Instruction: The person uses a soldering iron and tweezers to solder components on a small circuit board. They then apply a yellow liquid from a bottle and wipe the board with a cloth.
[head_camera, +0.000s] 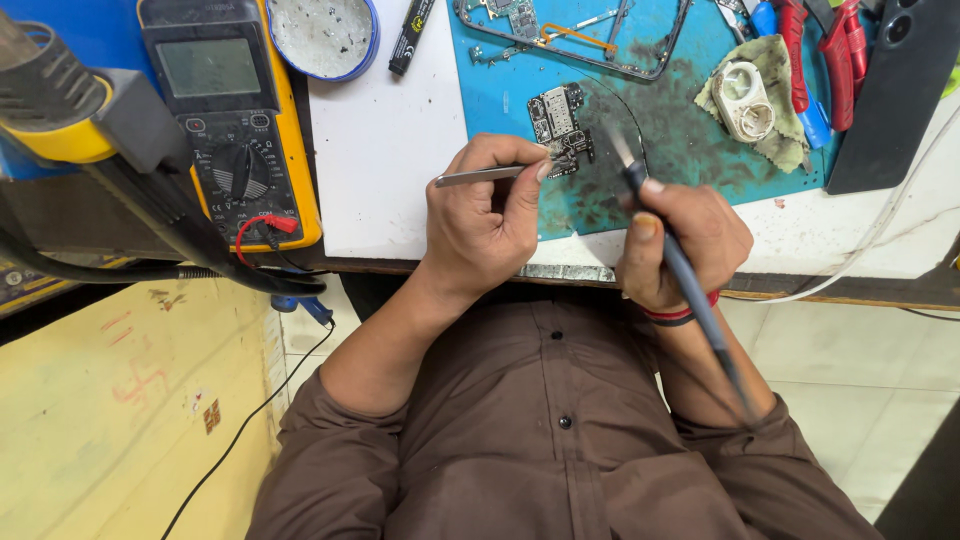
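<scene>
— What have you got in each hand?
— My left hand (483, 222) pinches tweezers (480, 176); my right hand (682, 243) grips a soldering iron (690, 290).
— And the board?
— The board (561, 128) lies on the blue mat (690, 120), touching the tweezers' tips, with the iron's tip just beside it.

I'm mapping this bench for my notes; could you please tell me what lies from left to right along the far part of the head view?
Hot-air gun → yellow multimeter → round blue-rimmed dish → black marker → small circuit board → white roll of tape on a cloth → red-handled pliers → black phone back.
</scene>
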